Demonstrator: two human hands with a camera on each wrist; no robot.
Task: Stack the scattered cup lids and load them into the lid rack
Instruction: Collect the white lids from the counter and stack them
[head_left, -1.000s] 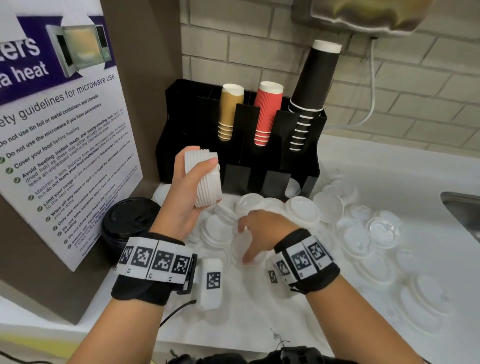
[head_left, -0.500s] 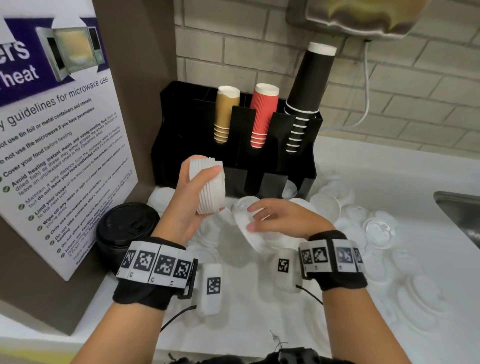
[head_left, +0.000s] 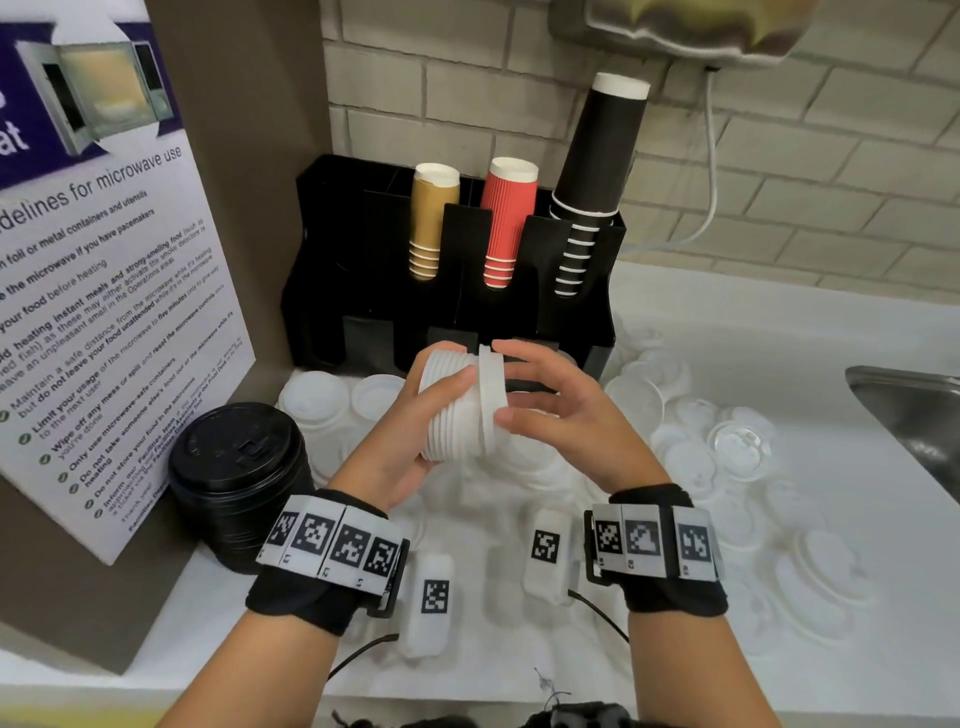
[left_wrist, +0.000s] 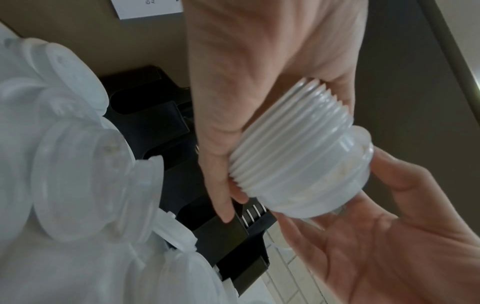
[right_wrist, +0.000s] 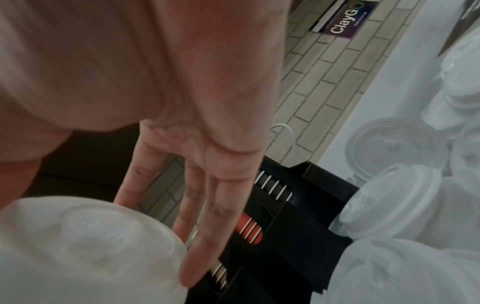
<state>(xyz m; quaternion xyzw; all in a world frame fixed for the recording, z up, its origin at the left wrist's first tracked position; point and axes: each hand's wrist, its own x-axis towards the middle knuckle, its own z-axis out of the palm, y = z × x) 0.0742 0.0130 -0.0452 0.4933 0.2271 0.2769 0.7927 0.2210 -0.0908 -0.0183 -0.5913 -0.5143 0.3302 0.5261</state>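
My left hand (head_left: 415, 415) grips a sideways stack of white cup lids (head_left: 449, 410) in front of the black rack (head_left: 358, 270). My right hand (head_left: 519, 384) presses one more white lid (head_left: 487, 400) onto the stack's right end, fingers spread and nearly straight, index on the top rim and thumb low. In the left wrist view the ribbed stack (left_wrist: 293, 164) lies between my left palm (left_wrist: 259, 82) and my open right palm (left_wrist: 389, 226). The right wrist view shows the end lid (right_wrist: 91, 246) under my straight fingers (right_wrist: 202, 236). The rack's lower front slots (head_left: 363, 343) look dark.
Loose white and clear lids (head_left: 691, 457) are strewn over the white counter (head_left: 779, 364), mostly right of and under my hands. A black lid stack (head_left: 239, 478) stands at the left by a poster (head_left: 104, 312). Tan (head_left: 434, 218), red (head_left: 506, 218) and black cups (head_left: 597, 171) fill the rack. A sink (head_left: 914, 410) lies far right.
My right hand lifted a lid off the counter and brought it up against the end of the stack. My left hand lowered and turned the stack towards the middle.
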